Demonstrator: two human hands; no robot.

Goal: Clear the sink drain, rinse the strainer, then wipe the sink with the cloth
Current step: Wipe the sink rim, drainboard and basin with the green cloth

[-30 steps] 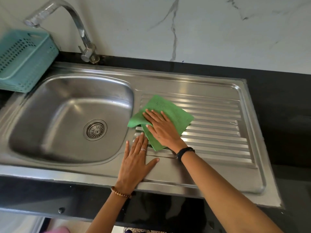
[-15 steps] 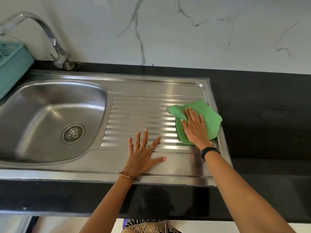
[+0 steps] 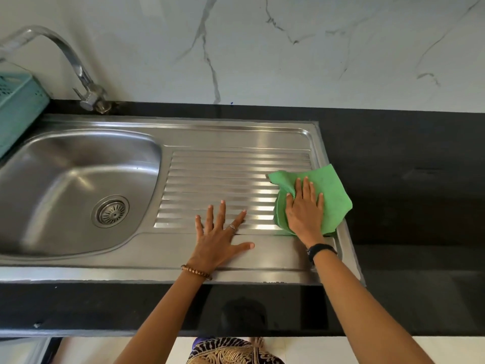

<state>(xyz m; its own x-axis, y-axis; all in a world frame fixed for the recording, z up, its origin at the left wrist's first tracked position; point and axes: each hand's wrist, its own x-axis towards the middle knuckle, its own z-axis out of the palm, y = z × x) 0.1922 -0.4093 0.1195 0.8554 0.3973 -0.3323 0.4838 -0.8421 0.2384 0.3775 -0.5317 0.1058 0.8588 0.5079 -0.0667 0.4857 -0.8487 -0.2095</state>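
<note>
The right hand [image 3: 304,208] presses flat, fingers spread, on the crumpled green cloth [image 3: 333,195] at the ribbed steel drainboard's [image 3: 223,179] right edge (overhanging the black surface [image 3: 406,179]); the left hand [image 3: 220,237] lies open, empty, beside it.

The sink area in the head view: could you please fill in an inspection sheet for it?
Surface: steel sink, ribbed drainboard shiny, set in black counter.
Job's things: strainer seated in the drain; green cloth at the drainboard's right edge, overlapping the counter.
Clutter: teal basket at far left.
Grippers: right hand flat on the cloth; left hand spread flat on the steel.
Cables: nothing seen.
Surroundings: faucet, marble wall.
</note>
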